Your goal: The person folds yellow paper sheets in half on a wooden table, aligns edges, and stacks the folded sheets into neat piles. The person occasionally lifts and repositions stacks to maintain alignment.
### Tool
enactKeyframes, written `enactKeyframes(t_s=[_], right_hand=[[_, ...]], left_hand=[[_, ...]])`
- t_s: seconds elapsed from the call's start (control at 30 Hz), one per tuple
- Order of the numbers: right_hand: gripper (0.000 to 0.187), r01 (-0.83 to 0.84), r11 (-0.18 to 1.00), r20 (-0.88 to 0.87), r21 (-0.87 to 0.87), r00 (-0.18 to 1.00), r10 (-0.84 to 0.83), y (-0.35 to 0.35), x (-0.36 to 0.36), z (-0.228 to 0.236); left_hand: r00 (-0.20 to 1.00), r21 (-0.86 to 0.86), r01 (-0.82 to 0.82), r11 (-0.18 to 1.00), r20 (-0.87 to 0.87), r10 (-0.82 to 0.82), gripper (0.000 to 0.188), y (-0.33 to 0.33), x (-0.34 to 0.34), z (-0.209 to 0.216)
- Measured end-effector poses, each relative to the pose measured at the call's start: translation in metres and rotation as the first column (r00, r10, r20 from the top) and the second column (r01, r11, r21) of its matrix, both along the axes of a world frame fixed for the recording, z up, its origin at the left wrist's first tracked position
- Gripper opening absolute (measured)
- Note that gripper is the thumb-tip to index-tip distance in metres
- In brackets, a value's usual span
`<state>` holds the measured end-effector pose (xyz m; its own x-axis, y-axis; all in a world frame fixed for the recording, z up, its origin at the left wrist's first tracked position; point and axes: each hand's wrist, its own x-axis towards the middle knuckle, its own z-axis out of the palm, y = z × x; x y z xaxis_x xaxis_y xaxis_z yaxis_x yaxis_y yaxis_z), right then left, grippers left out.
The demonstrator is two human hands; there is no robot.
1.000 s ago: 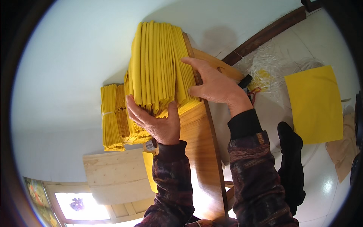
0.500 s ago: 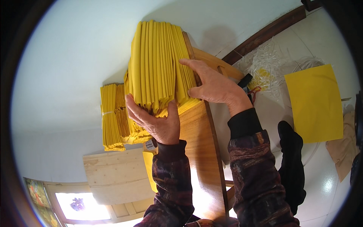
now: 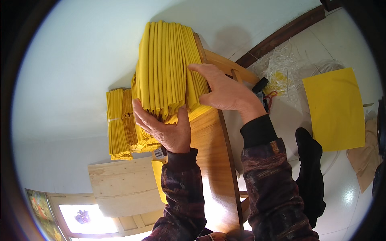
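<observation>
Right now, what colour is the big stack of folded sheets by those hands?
The big stack of folded sheets is yellow; it shows best in the head view.

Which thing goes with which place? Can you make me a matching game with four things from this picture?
Things:
1. Bare left hand
2. Bare right hand
3. Smaller bundle of folded yellow sheets
4. Flat yellow rectangular sheet

Places:
A. Far over in the right part of the picture
B. At the near end of the large stack of folded yellow sheets
C. Left of that large stack, with a pale band around it
D. At the right side of that large stack

Right pairs: 1-B, 2-D, 3-C, 4-A
</observation>
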<state>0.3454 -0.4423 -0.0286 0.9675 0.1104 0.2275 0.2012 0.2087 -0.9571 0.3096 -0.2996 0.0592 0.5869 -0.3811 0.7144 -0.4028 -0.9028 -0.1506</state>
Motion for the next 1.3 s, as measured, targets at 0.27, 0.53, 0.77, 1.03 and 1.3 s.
enactKeyframes(t_s=[0.27, 0.53, 0.77, 1.03, 1.3], right_hand=[[0.081, 0.082, 0.996, -0.005, -0.035, 0.997, -0.082, 0.01, 0.003, 0.007], [0.079, 0.098, 0.995, -0.021, 0.022, 0.995, -0.098, 0.009, 0.002, 0.008], [0.075, 0.055, 0.995, -0.041, 0.086, 0.998, -0.052, -0.003, 0.003, -0.009], [0.076, 0.023, 0.994, -0.026, 0.108, 0.999, -0.021, 0.0, 0.002, -0.01], [0.08, 0.015, 0.997, -0.026, 0.078, 1.0, -0.013, 0.003, 0.002, -0.007]], left_hand=[[0.997, 0.053, 0.073, 0.996, 0.01, -0.074, 0.103, 0.004, -0.002, -0.003], [0.996, 0.126, 0.005, 0.992, 0.086, -0.016, 0.105, 0.006, 0.0, -0.01], [0.998, 0.004, 0.014, 1.0, 0.054, -0.014, 0.1, 0.0, -0.001, -0.011], [0.998, 0.018, -0.001, 1.0, 0.06, 0.0, 0.1, 0.0, -0.002, -0.01], [0.999, 0.01, -0.001, 1.0, 0.041, 0.0, 0.101, 0.001, -0.002, -0.01]])
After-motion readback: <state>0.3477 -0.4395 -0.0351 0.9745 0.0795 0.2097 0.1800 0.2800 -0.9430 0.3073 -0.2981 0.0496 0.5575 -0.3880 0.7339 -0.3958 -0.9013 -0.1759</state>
